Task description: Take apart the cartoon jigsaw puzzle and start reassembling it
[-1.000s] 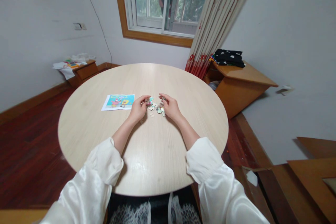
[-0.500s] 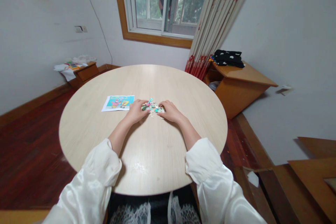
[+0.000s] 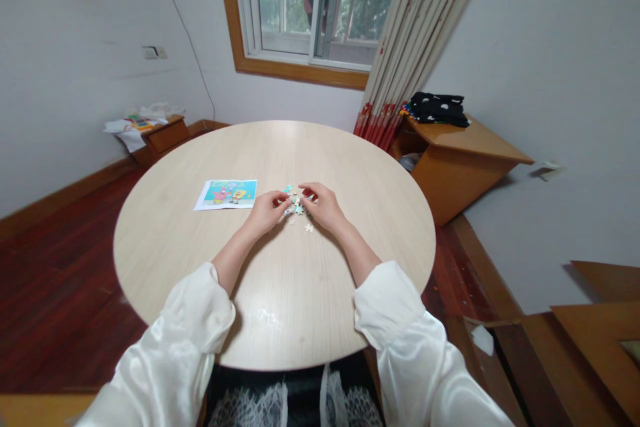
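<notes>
Compared with half a second ago, the left hand [image 3: 270, 209] and right hand [image 3: 323, 207] have drawn closer together over the pieces [image 3: 299, 209], and their fingers, then spread around the pile, are now more gathered. Less of the pile shows: the pink bits by the left fingers are out of sight. A loose piece [image 3: 309, 228], then partly hidden, now lies in plain view on the near side. Judgement: the work has gone from pushing the pile together to handling pieces at its middle. Grip: narrow between thumb and fingers on both sides; cannot tell whether either pinches a piece. Location: pile on the tabletop [image 3: 280, 307], between the hands, right of the sheet [image 3: 227, 194] and apart from it. Labels: no brand or legible writing; the sheet carries a cartoon print, and any lettering on it is too small to read.
</notes>
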Action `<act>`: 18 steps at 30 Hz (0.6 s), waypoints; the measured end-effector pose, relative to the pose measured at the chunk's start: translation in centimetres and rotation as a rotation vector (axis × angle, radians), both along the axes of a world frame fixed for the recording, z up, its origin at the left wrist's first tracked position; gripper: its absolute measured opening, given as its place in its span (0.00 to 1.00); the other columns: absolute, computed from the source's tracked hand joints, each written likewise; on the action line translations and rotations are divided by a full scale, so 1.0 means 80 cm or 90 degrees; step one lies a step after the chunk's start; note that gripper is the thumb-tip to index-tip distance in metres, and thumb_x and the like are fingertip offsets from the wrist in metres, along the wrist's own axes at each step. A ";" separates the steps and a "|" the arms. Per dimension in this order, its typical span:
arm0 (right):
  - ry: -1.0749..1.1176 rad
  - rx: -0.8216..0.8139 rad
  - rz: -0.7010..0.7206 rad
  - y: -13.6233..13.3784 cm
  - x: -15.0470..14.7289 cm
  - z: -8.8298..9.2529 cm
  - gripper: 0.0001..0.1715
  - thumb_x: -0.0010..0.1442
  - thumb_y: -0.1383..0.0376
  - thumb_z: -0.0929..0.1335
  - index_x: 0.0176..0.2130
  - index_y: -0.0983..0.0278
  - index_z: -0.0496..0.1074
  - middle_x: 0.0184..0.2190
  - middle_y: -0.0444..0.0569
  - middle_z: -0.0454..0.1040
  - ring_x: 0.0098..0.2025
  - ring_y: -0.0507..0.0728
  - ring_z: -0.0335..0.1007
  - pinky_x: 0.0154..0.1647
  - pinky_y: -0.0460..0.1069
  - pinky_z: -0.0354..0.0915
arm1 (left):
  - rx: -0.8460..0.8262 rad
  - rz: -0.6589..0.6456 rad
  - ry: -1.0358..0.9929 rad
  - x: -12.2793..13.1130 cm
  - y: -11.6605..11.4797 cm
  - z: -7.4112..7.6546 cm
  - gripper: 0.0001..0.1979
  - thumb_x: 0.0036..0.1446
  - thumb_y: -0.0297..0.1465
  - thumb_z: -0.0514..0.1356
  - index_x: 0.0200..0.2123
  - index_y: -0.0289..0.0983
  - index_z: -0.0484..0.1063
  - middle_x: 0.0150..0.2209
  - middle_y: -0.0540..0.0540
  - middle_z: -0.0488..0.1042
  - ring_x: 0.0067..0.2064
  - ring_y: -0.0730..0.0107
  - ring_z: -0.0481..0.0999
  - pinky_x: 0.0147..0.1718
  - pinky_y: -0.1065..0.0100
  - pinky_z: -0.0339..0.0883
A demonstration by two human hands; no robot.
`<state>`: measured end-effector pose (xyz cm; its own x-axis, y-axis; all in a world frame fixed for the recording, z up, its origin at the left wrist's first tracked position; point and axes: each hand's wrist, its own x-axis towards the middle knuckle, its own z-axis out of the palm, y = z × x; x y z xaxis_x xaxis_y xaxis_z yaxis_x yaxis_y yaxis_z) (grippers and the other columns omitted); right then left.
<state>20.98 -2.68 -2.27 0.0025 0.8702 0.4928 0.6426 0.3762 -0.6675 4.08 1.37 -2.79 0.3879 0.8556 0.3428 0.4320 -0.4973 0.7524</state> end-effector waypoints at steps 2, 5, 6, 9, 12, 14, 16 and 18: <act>0.004 -0.010 -0.015 0.001 0.000 -0.001 0.17 0.56 0.73 0.64 0.44 0.64 0.74 0.37 0.49 0.74 0.37 0.53 0.69 0.41 0.49 0.66 | -0.009 -0.013 0.004 0.001 -0.001 -0.002 0.10 0.53 0.34 0.60 0.35 0.35 0.77 0.32 0.44 0.78 0.29 0.67 0.72 0.33 0.67 0.66; -0.047 -0.058 -0.044 0.002 0.004 -0.005 0.14 0.56 0.71 0.67 0.43 0.66 0.75 0.38 0.52 0.74 0.40 0.55 0.69 0.45 0.51 0.65 | 0.006 -0.014 0.038 0.000 0.001 -0.006 0.11 0.52 0.33 0.62 0.37 0.35 0.77 0.35 0.42 0.78 0.33 0.64 0.74 0.36 0.65 0.66; -0.076 -0.077 -0.046 0.001 0.006 -0.006 0.15 0.55 0.69 0.69 0.44 0.65 0.75 0.40 0.52 0.74 0.42 0.56 0.69 0.47 0.52 0.64 | 0.017 -0.018 0.061 0.000 0.002 -0.007 0.12 0.51 0.33 0.62 0.38 0.35 0.77 0.36 0.41 0.77 0.36 0.62 0.74 0.38 0.64 0.66; -0.160 -0.125 -0.021 -0.001 0.008 -0.009 0.19 0.51 0.64 0.73 0.45 0.62 0.75 0.43 0.51 0.74 0.47 0.58 0.67 0.51 0.55 0.61 | 0.067 -0.031 0.162 -0.001 0.001 -0.010 0.17 0.49 0.36 0.65 0.43 0.38 0.77 0.42 0.41 0.76 0.44 0.56 0.72 0.45 0.59 0.63; -0.187 -0.145 -0.010 -0.002 0.006 -0.008 0.12 0.52 0.64 0.73 0.39 0.62 0.76 0.40 0.50 0.75 0.45 0.58 0.68 0.50 0.55 0.60 | 0.101 -0.007 0.255 0.000 -0.004 -0.010 0.18 0.48 0.37 0.66 0.45 0.42 0.76 0.46 0.42 0.73 0.50 0.52 0.68 0.49 0.54 0.60; -0.174 -0.133 -0.010 -0.003 0.003 -0.006 0.10 0.52 0.66 0.73 0.38 0.64 0.76 0.38 0.50 0.75 0.44 0.57 0.69 0.49 0.55 0.61 | 0.106 0.011 0.283 0.001 -0.007 -0.009 0.14 0.51 0.36 0.64 0.43 0.43 0.77 0.47 0.42 0.72 0.50 0.52 0.68 0.48 0.54 0.59; -0.141 -0.115 0.000 -0.004 0.000 -0.005 0.10 0.52 0.67 0.72 0.38 0.64 0.76 0.37 0.50 0.76 0.42 0.56 0.70 0.47 0.53 0.62 | 0.104 0.015 0.286 0.004 -0.010 -0.009 0.10 0.53 0.34 0.62 0.40 0.42 0.77 0.45 0.43 0.73 0.49 0.53 0.68 0.47 0.55 0.59; -0.095 -0.097 0.019 -0.004 -0.002 -0.004 0.11 0.53 0.69 0.71 0.40 0.64 0.76 0.37 0.49 0.77 0.40 0.55 0.71 0.46 0.51 0.64 | 0.102 0.014 0.277 0.006 -0.011 -0.008 0.08 0.54 0.33 0.61 0.37 0.41 0.77 0.43 0.43 0.73 0.49 0.53 0.68 0.47 0.55 0.59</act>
